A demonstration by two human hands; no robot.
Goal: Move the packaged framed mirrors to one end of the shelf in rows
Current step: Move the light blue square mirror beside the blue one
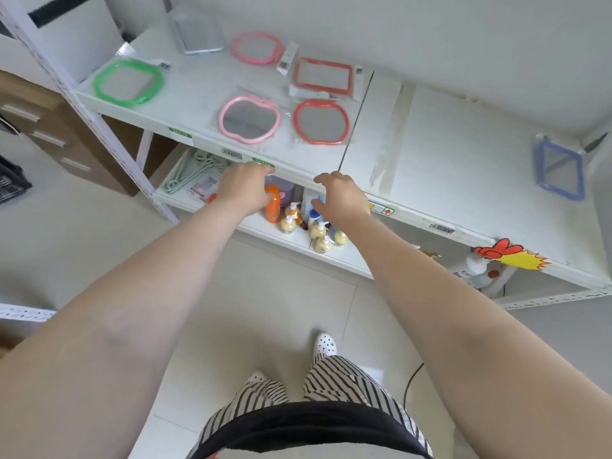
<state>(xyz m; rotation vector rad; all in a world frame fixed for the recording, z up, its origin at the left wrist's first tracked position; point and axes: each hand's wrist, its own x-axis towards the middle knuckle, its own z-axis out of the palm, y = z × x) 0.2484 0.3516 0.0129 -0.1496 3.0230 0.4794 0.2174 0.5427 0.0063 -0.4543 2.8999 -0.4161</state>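
The packaged framed mirrors lie flat on the top shelf [205, 91] in the upper half of the frame: a green one [128, 81] at upper left, a grey one [198, 34] and a pink one [256, 48] at the top, a red rectangular one [323, 77] right of these, a pink apple-shaped one [249, 118] and a red apple-shaped one [321, 121] nearest the front edge, and a blue one [558, 168] well apart at the far right. The left hand [243, 188] and the right hand [337, 193] hover at the shelf's front edge, fingers loosely spread, holding nothing. Judged from appearance, each mirror is light and rigid, but the glass is fragile and the clear wrapper slippery. Grip the plastic frame at opposite edges through the wrapper; avoid pinching loose film or pressing the glass.
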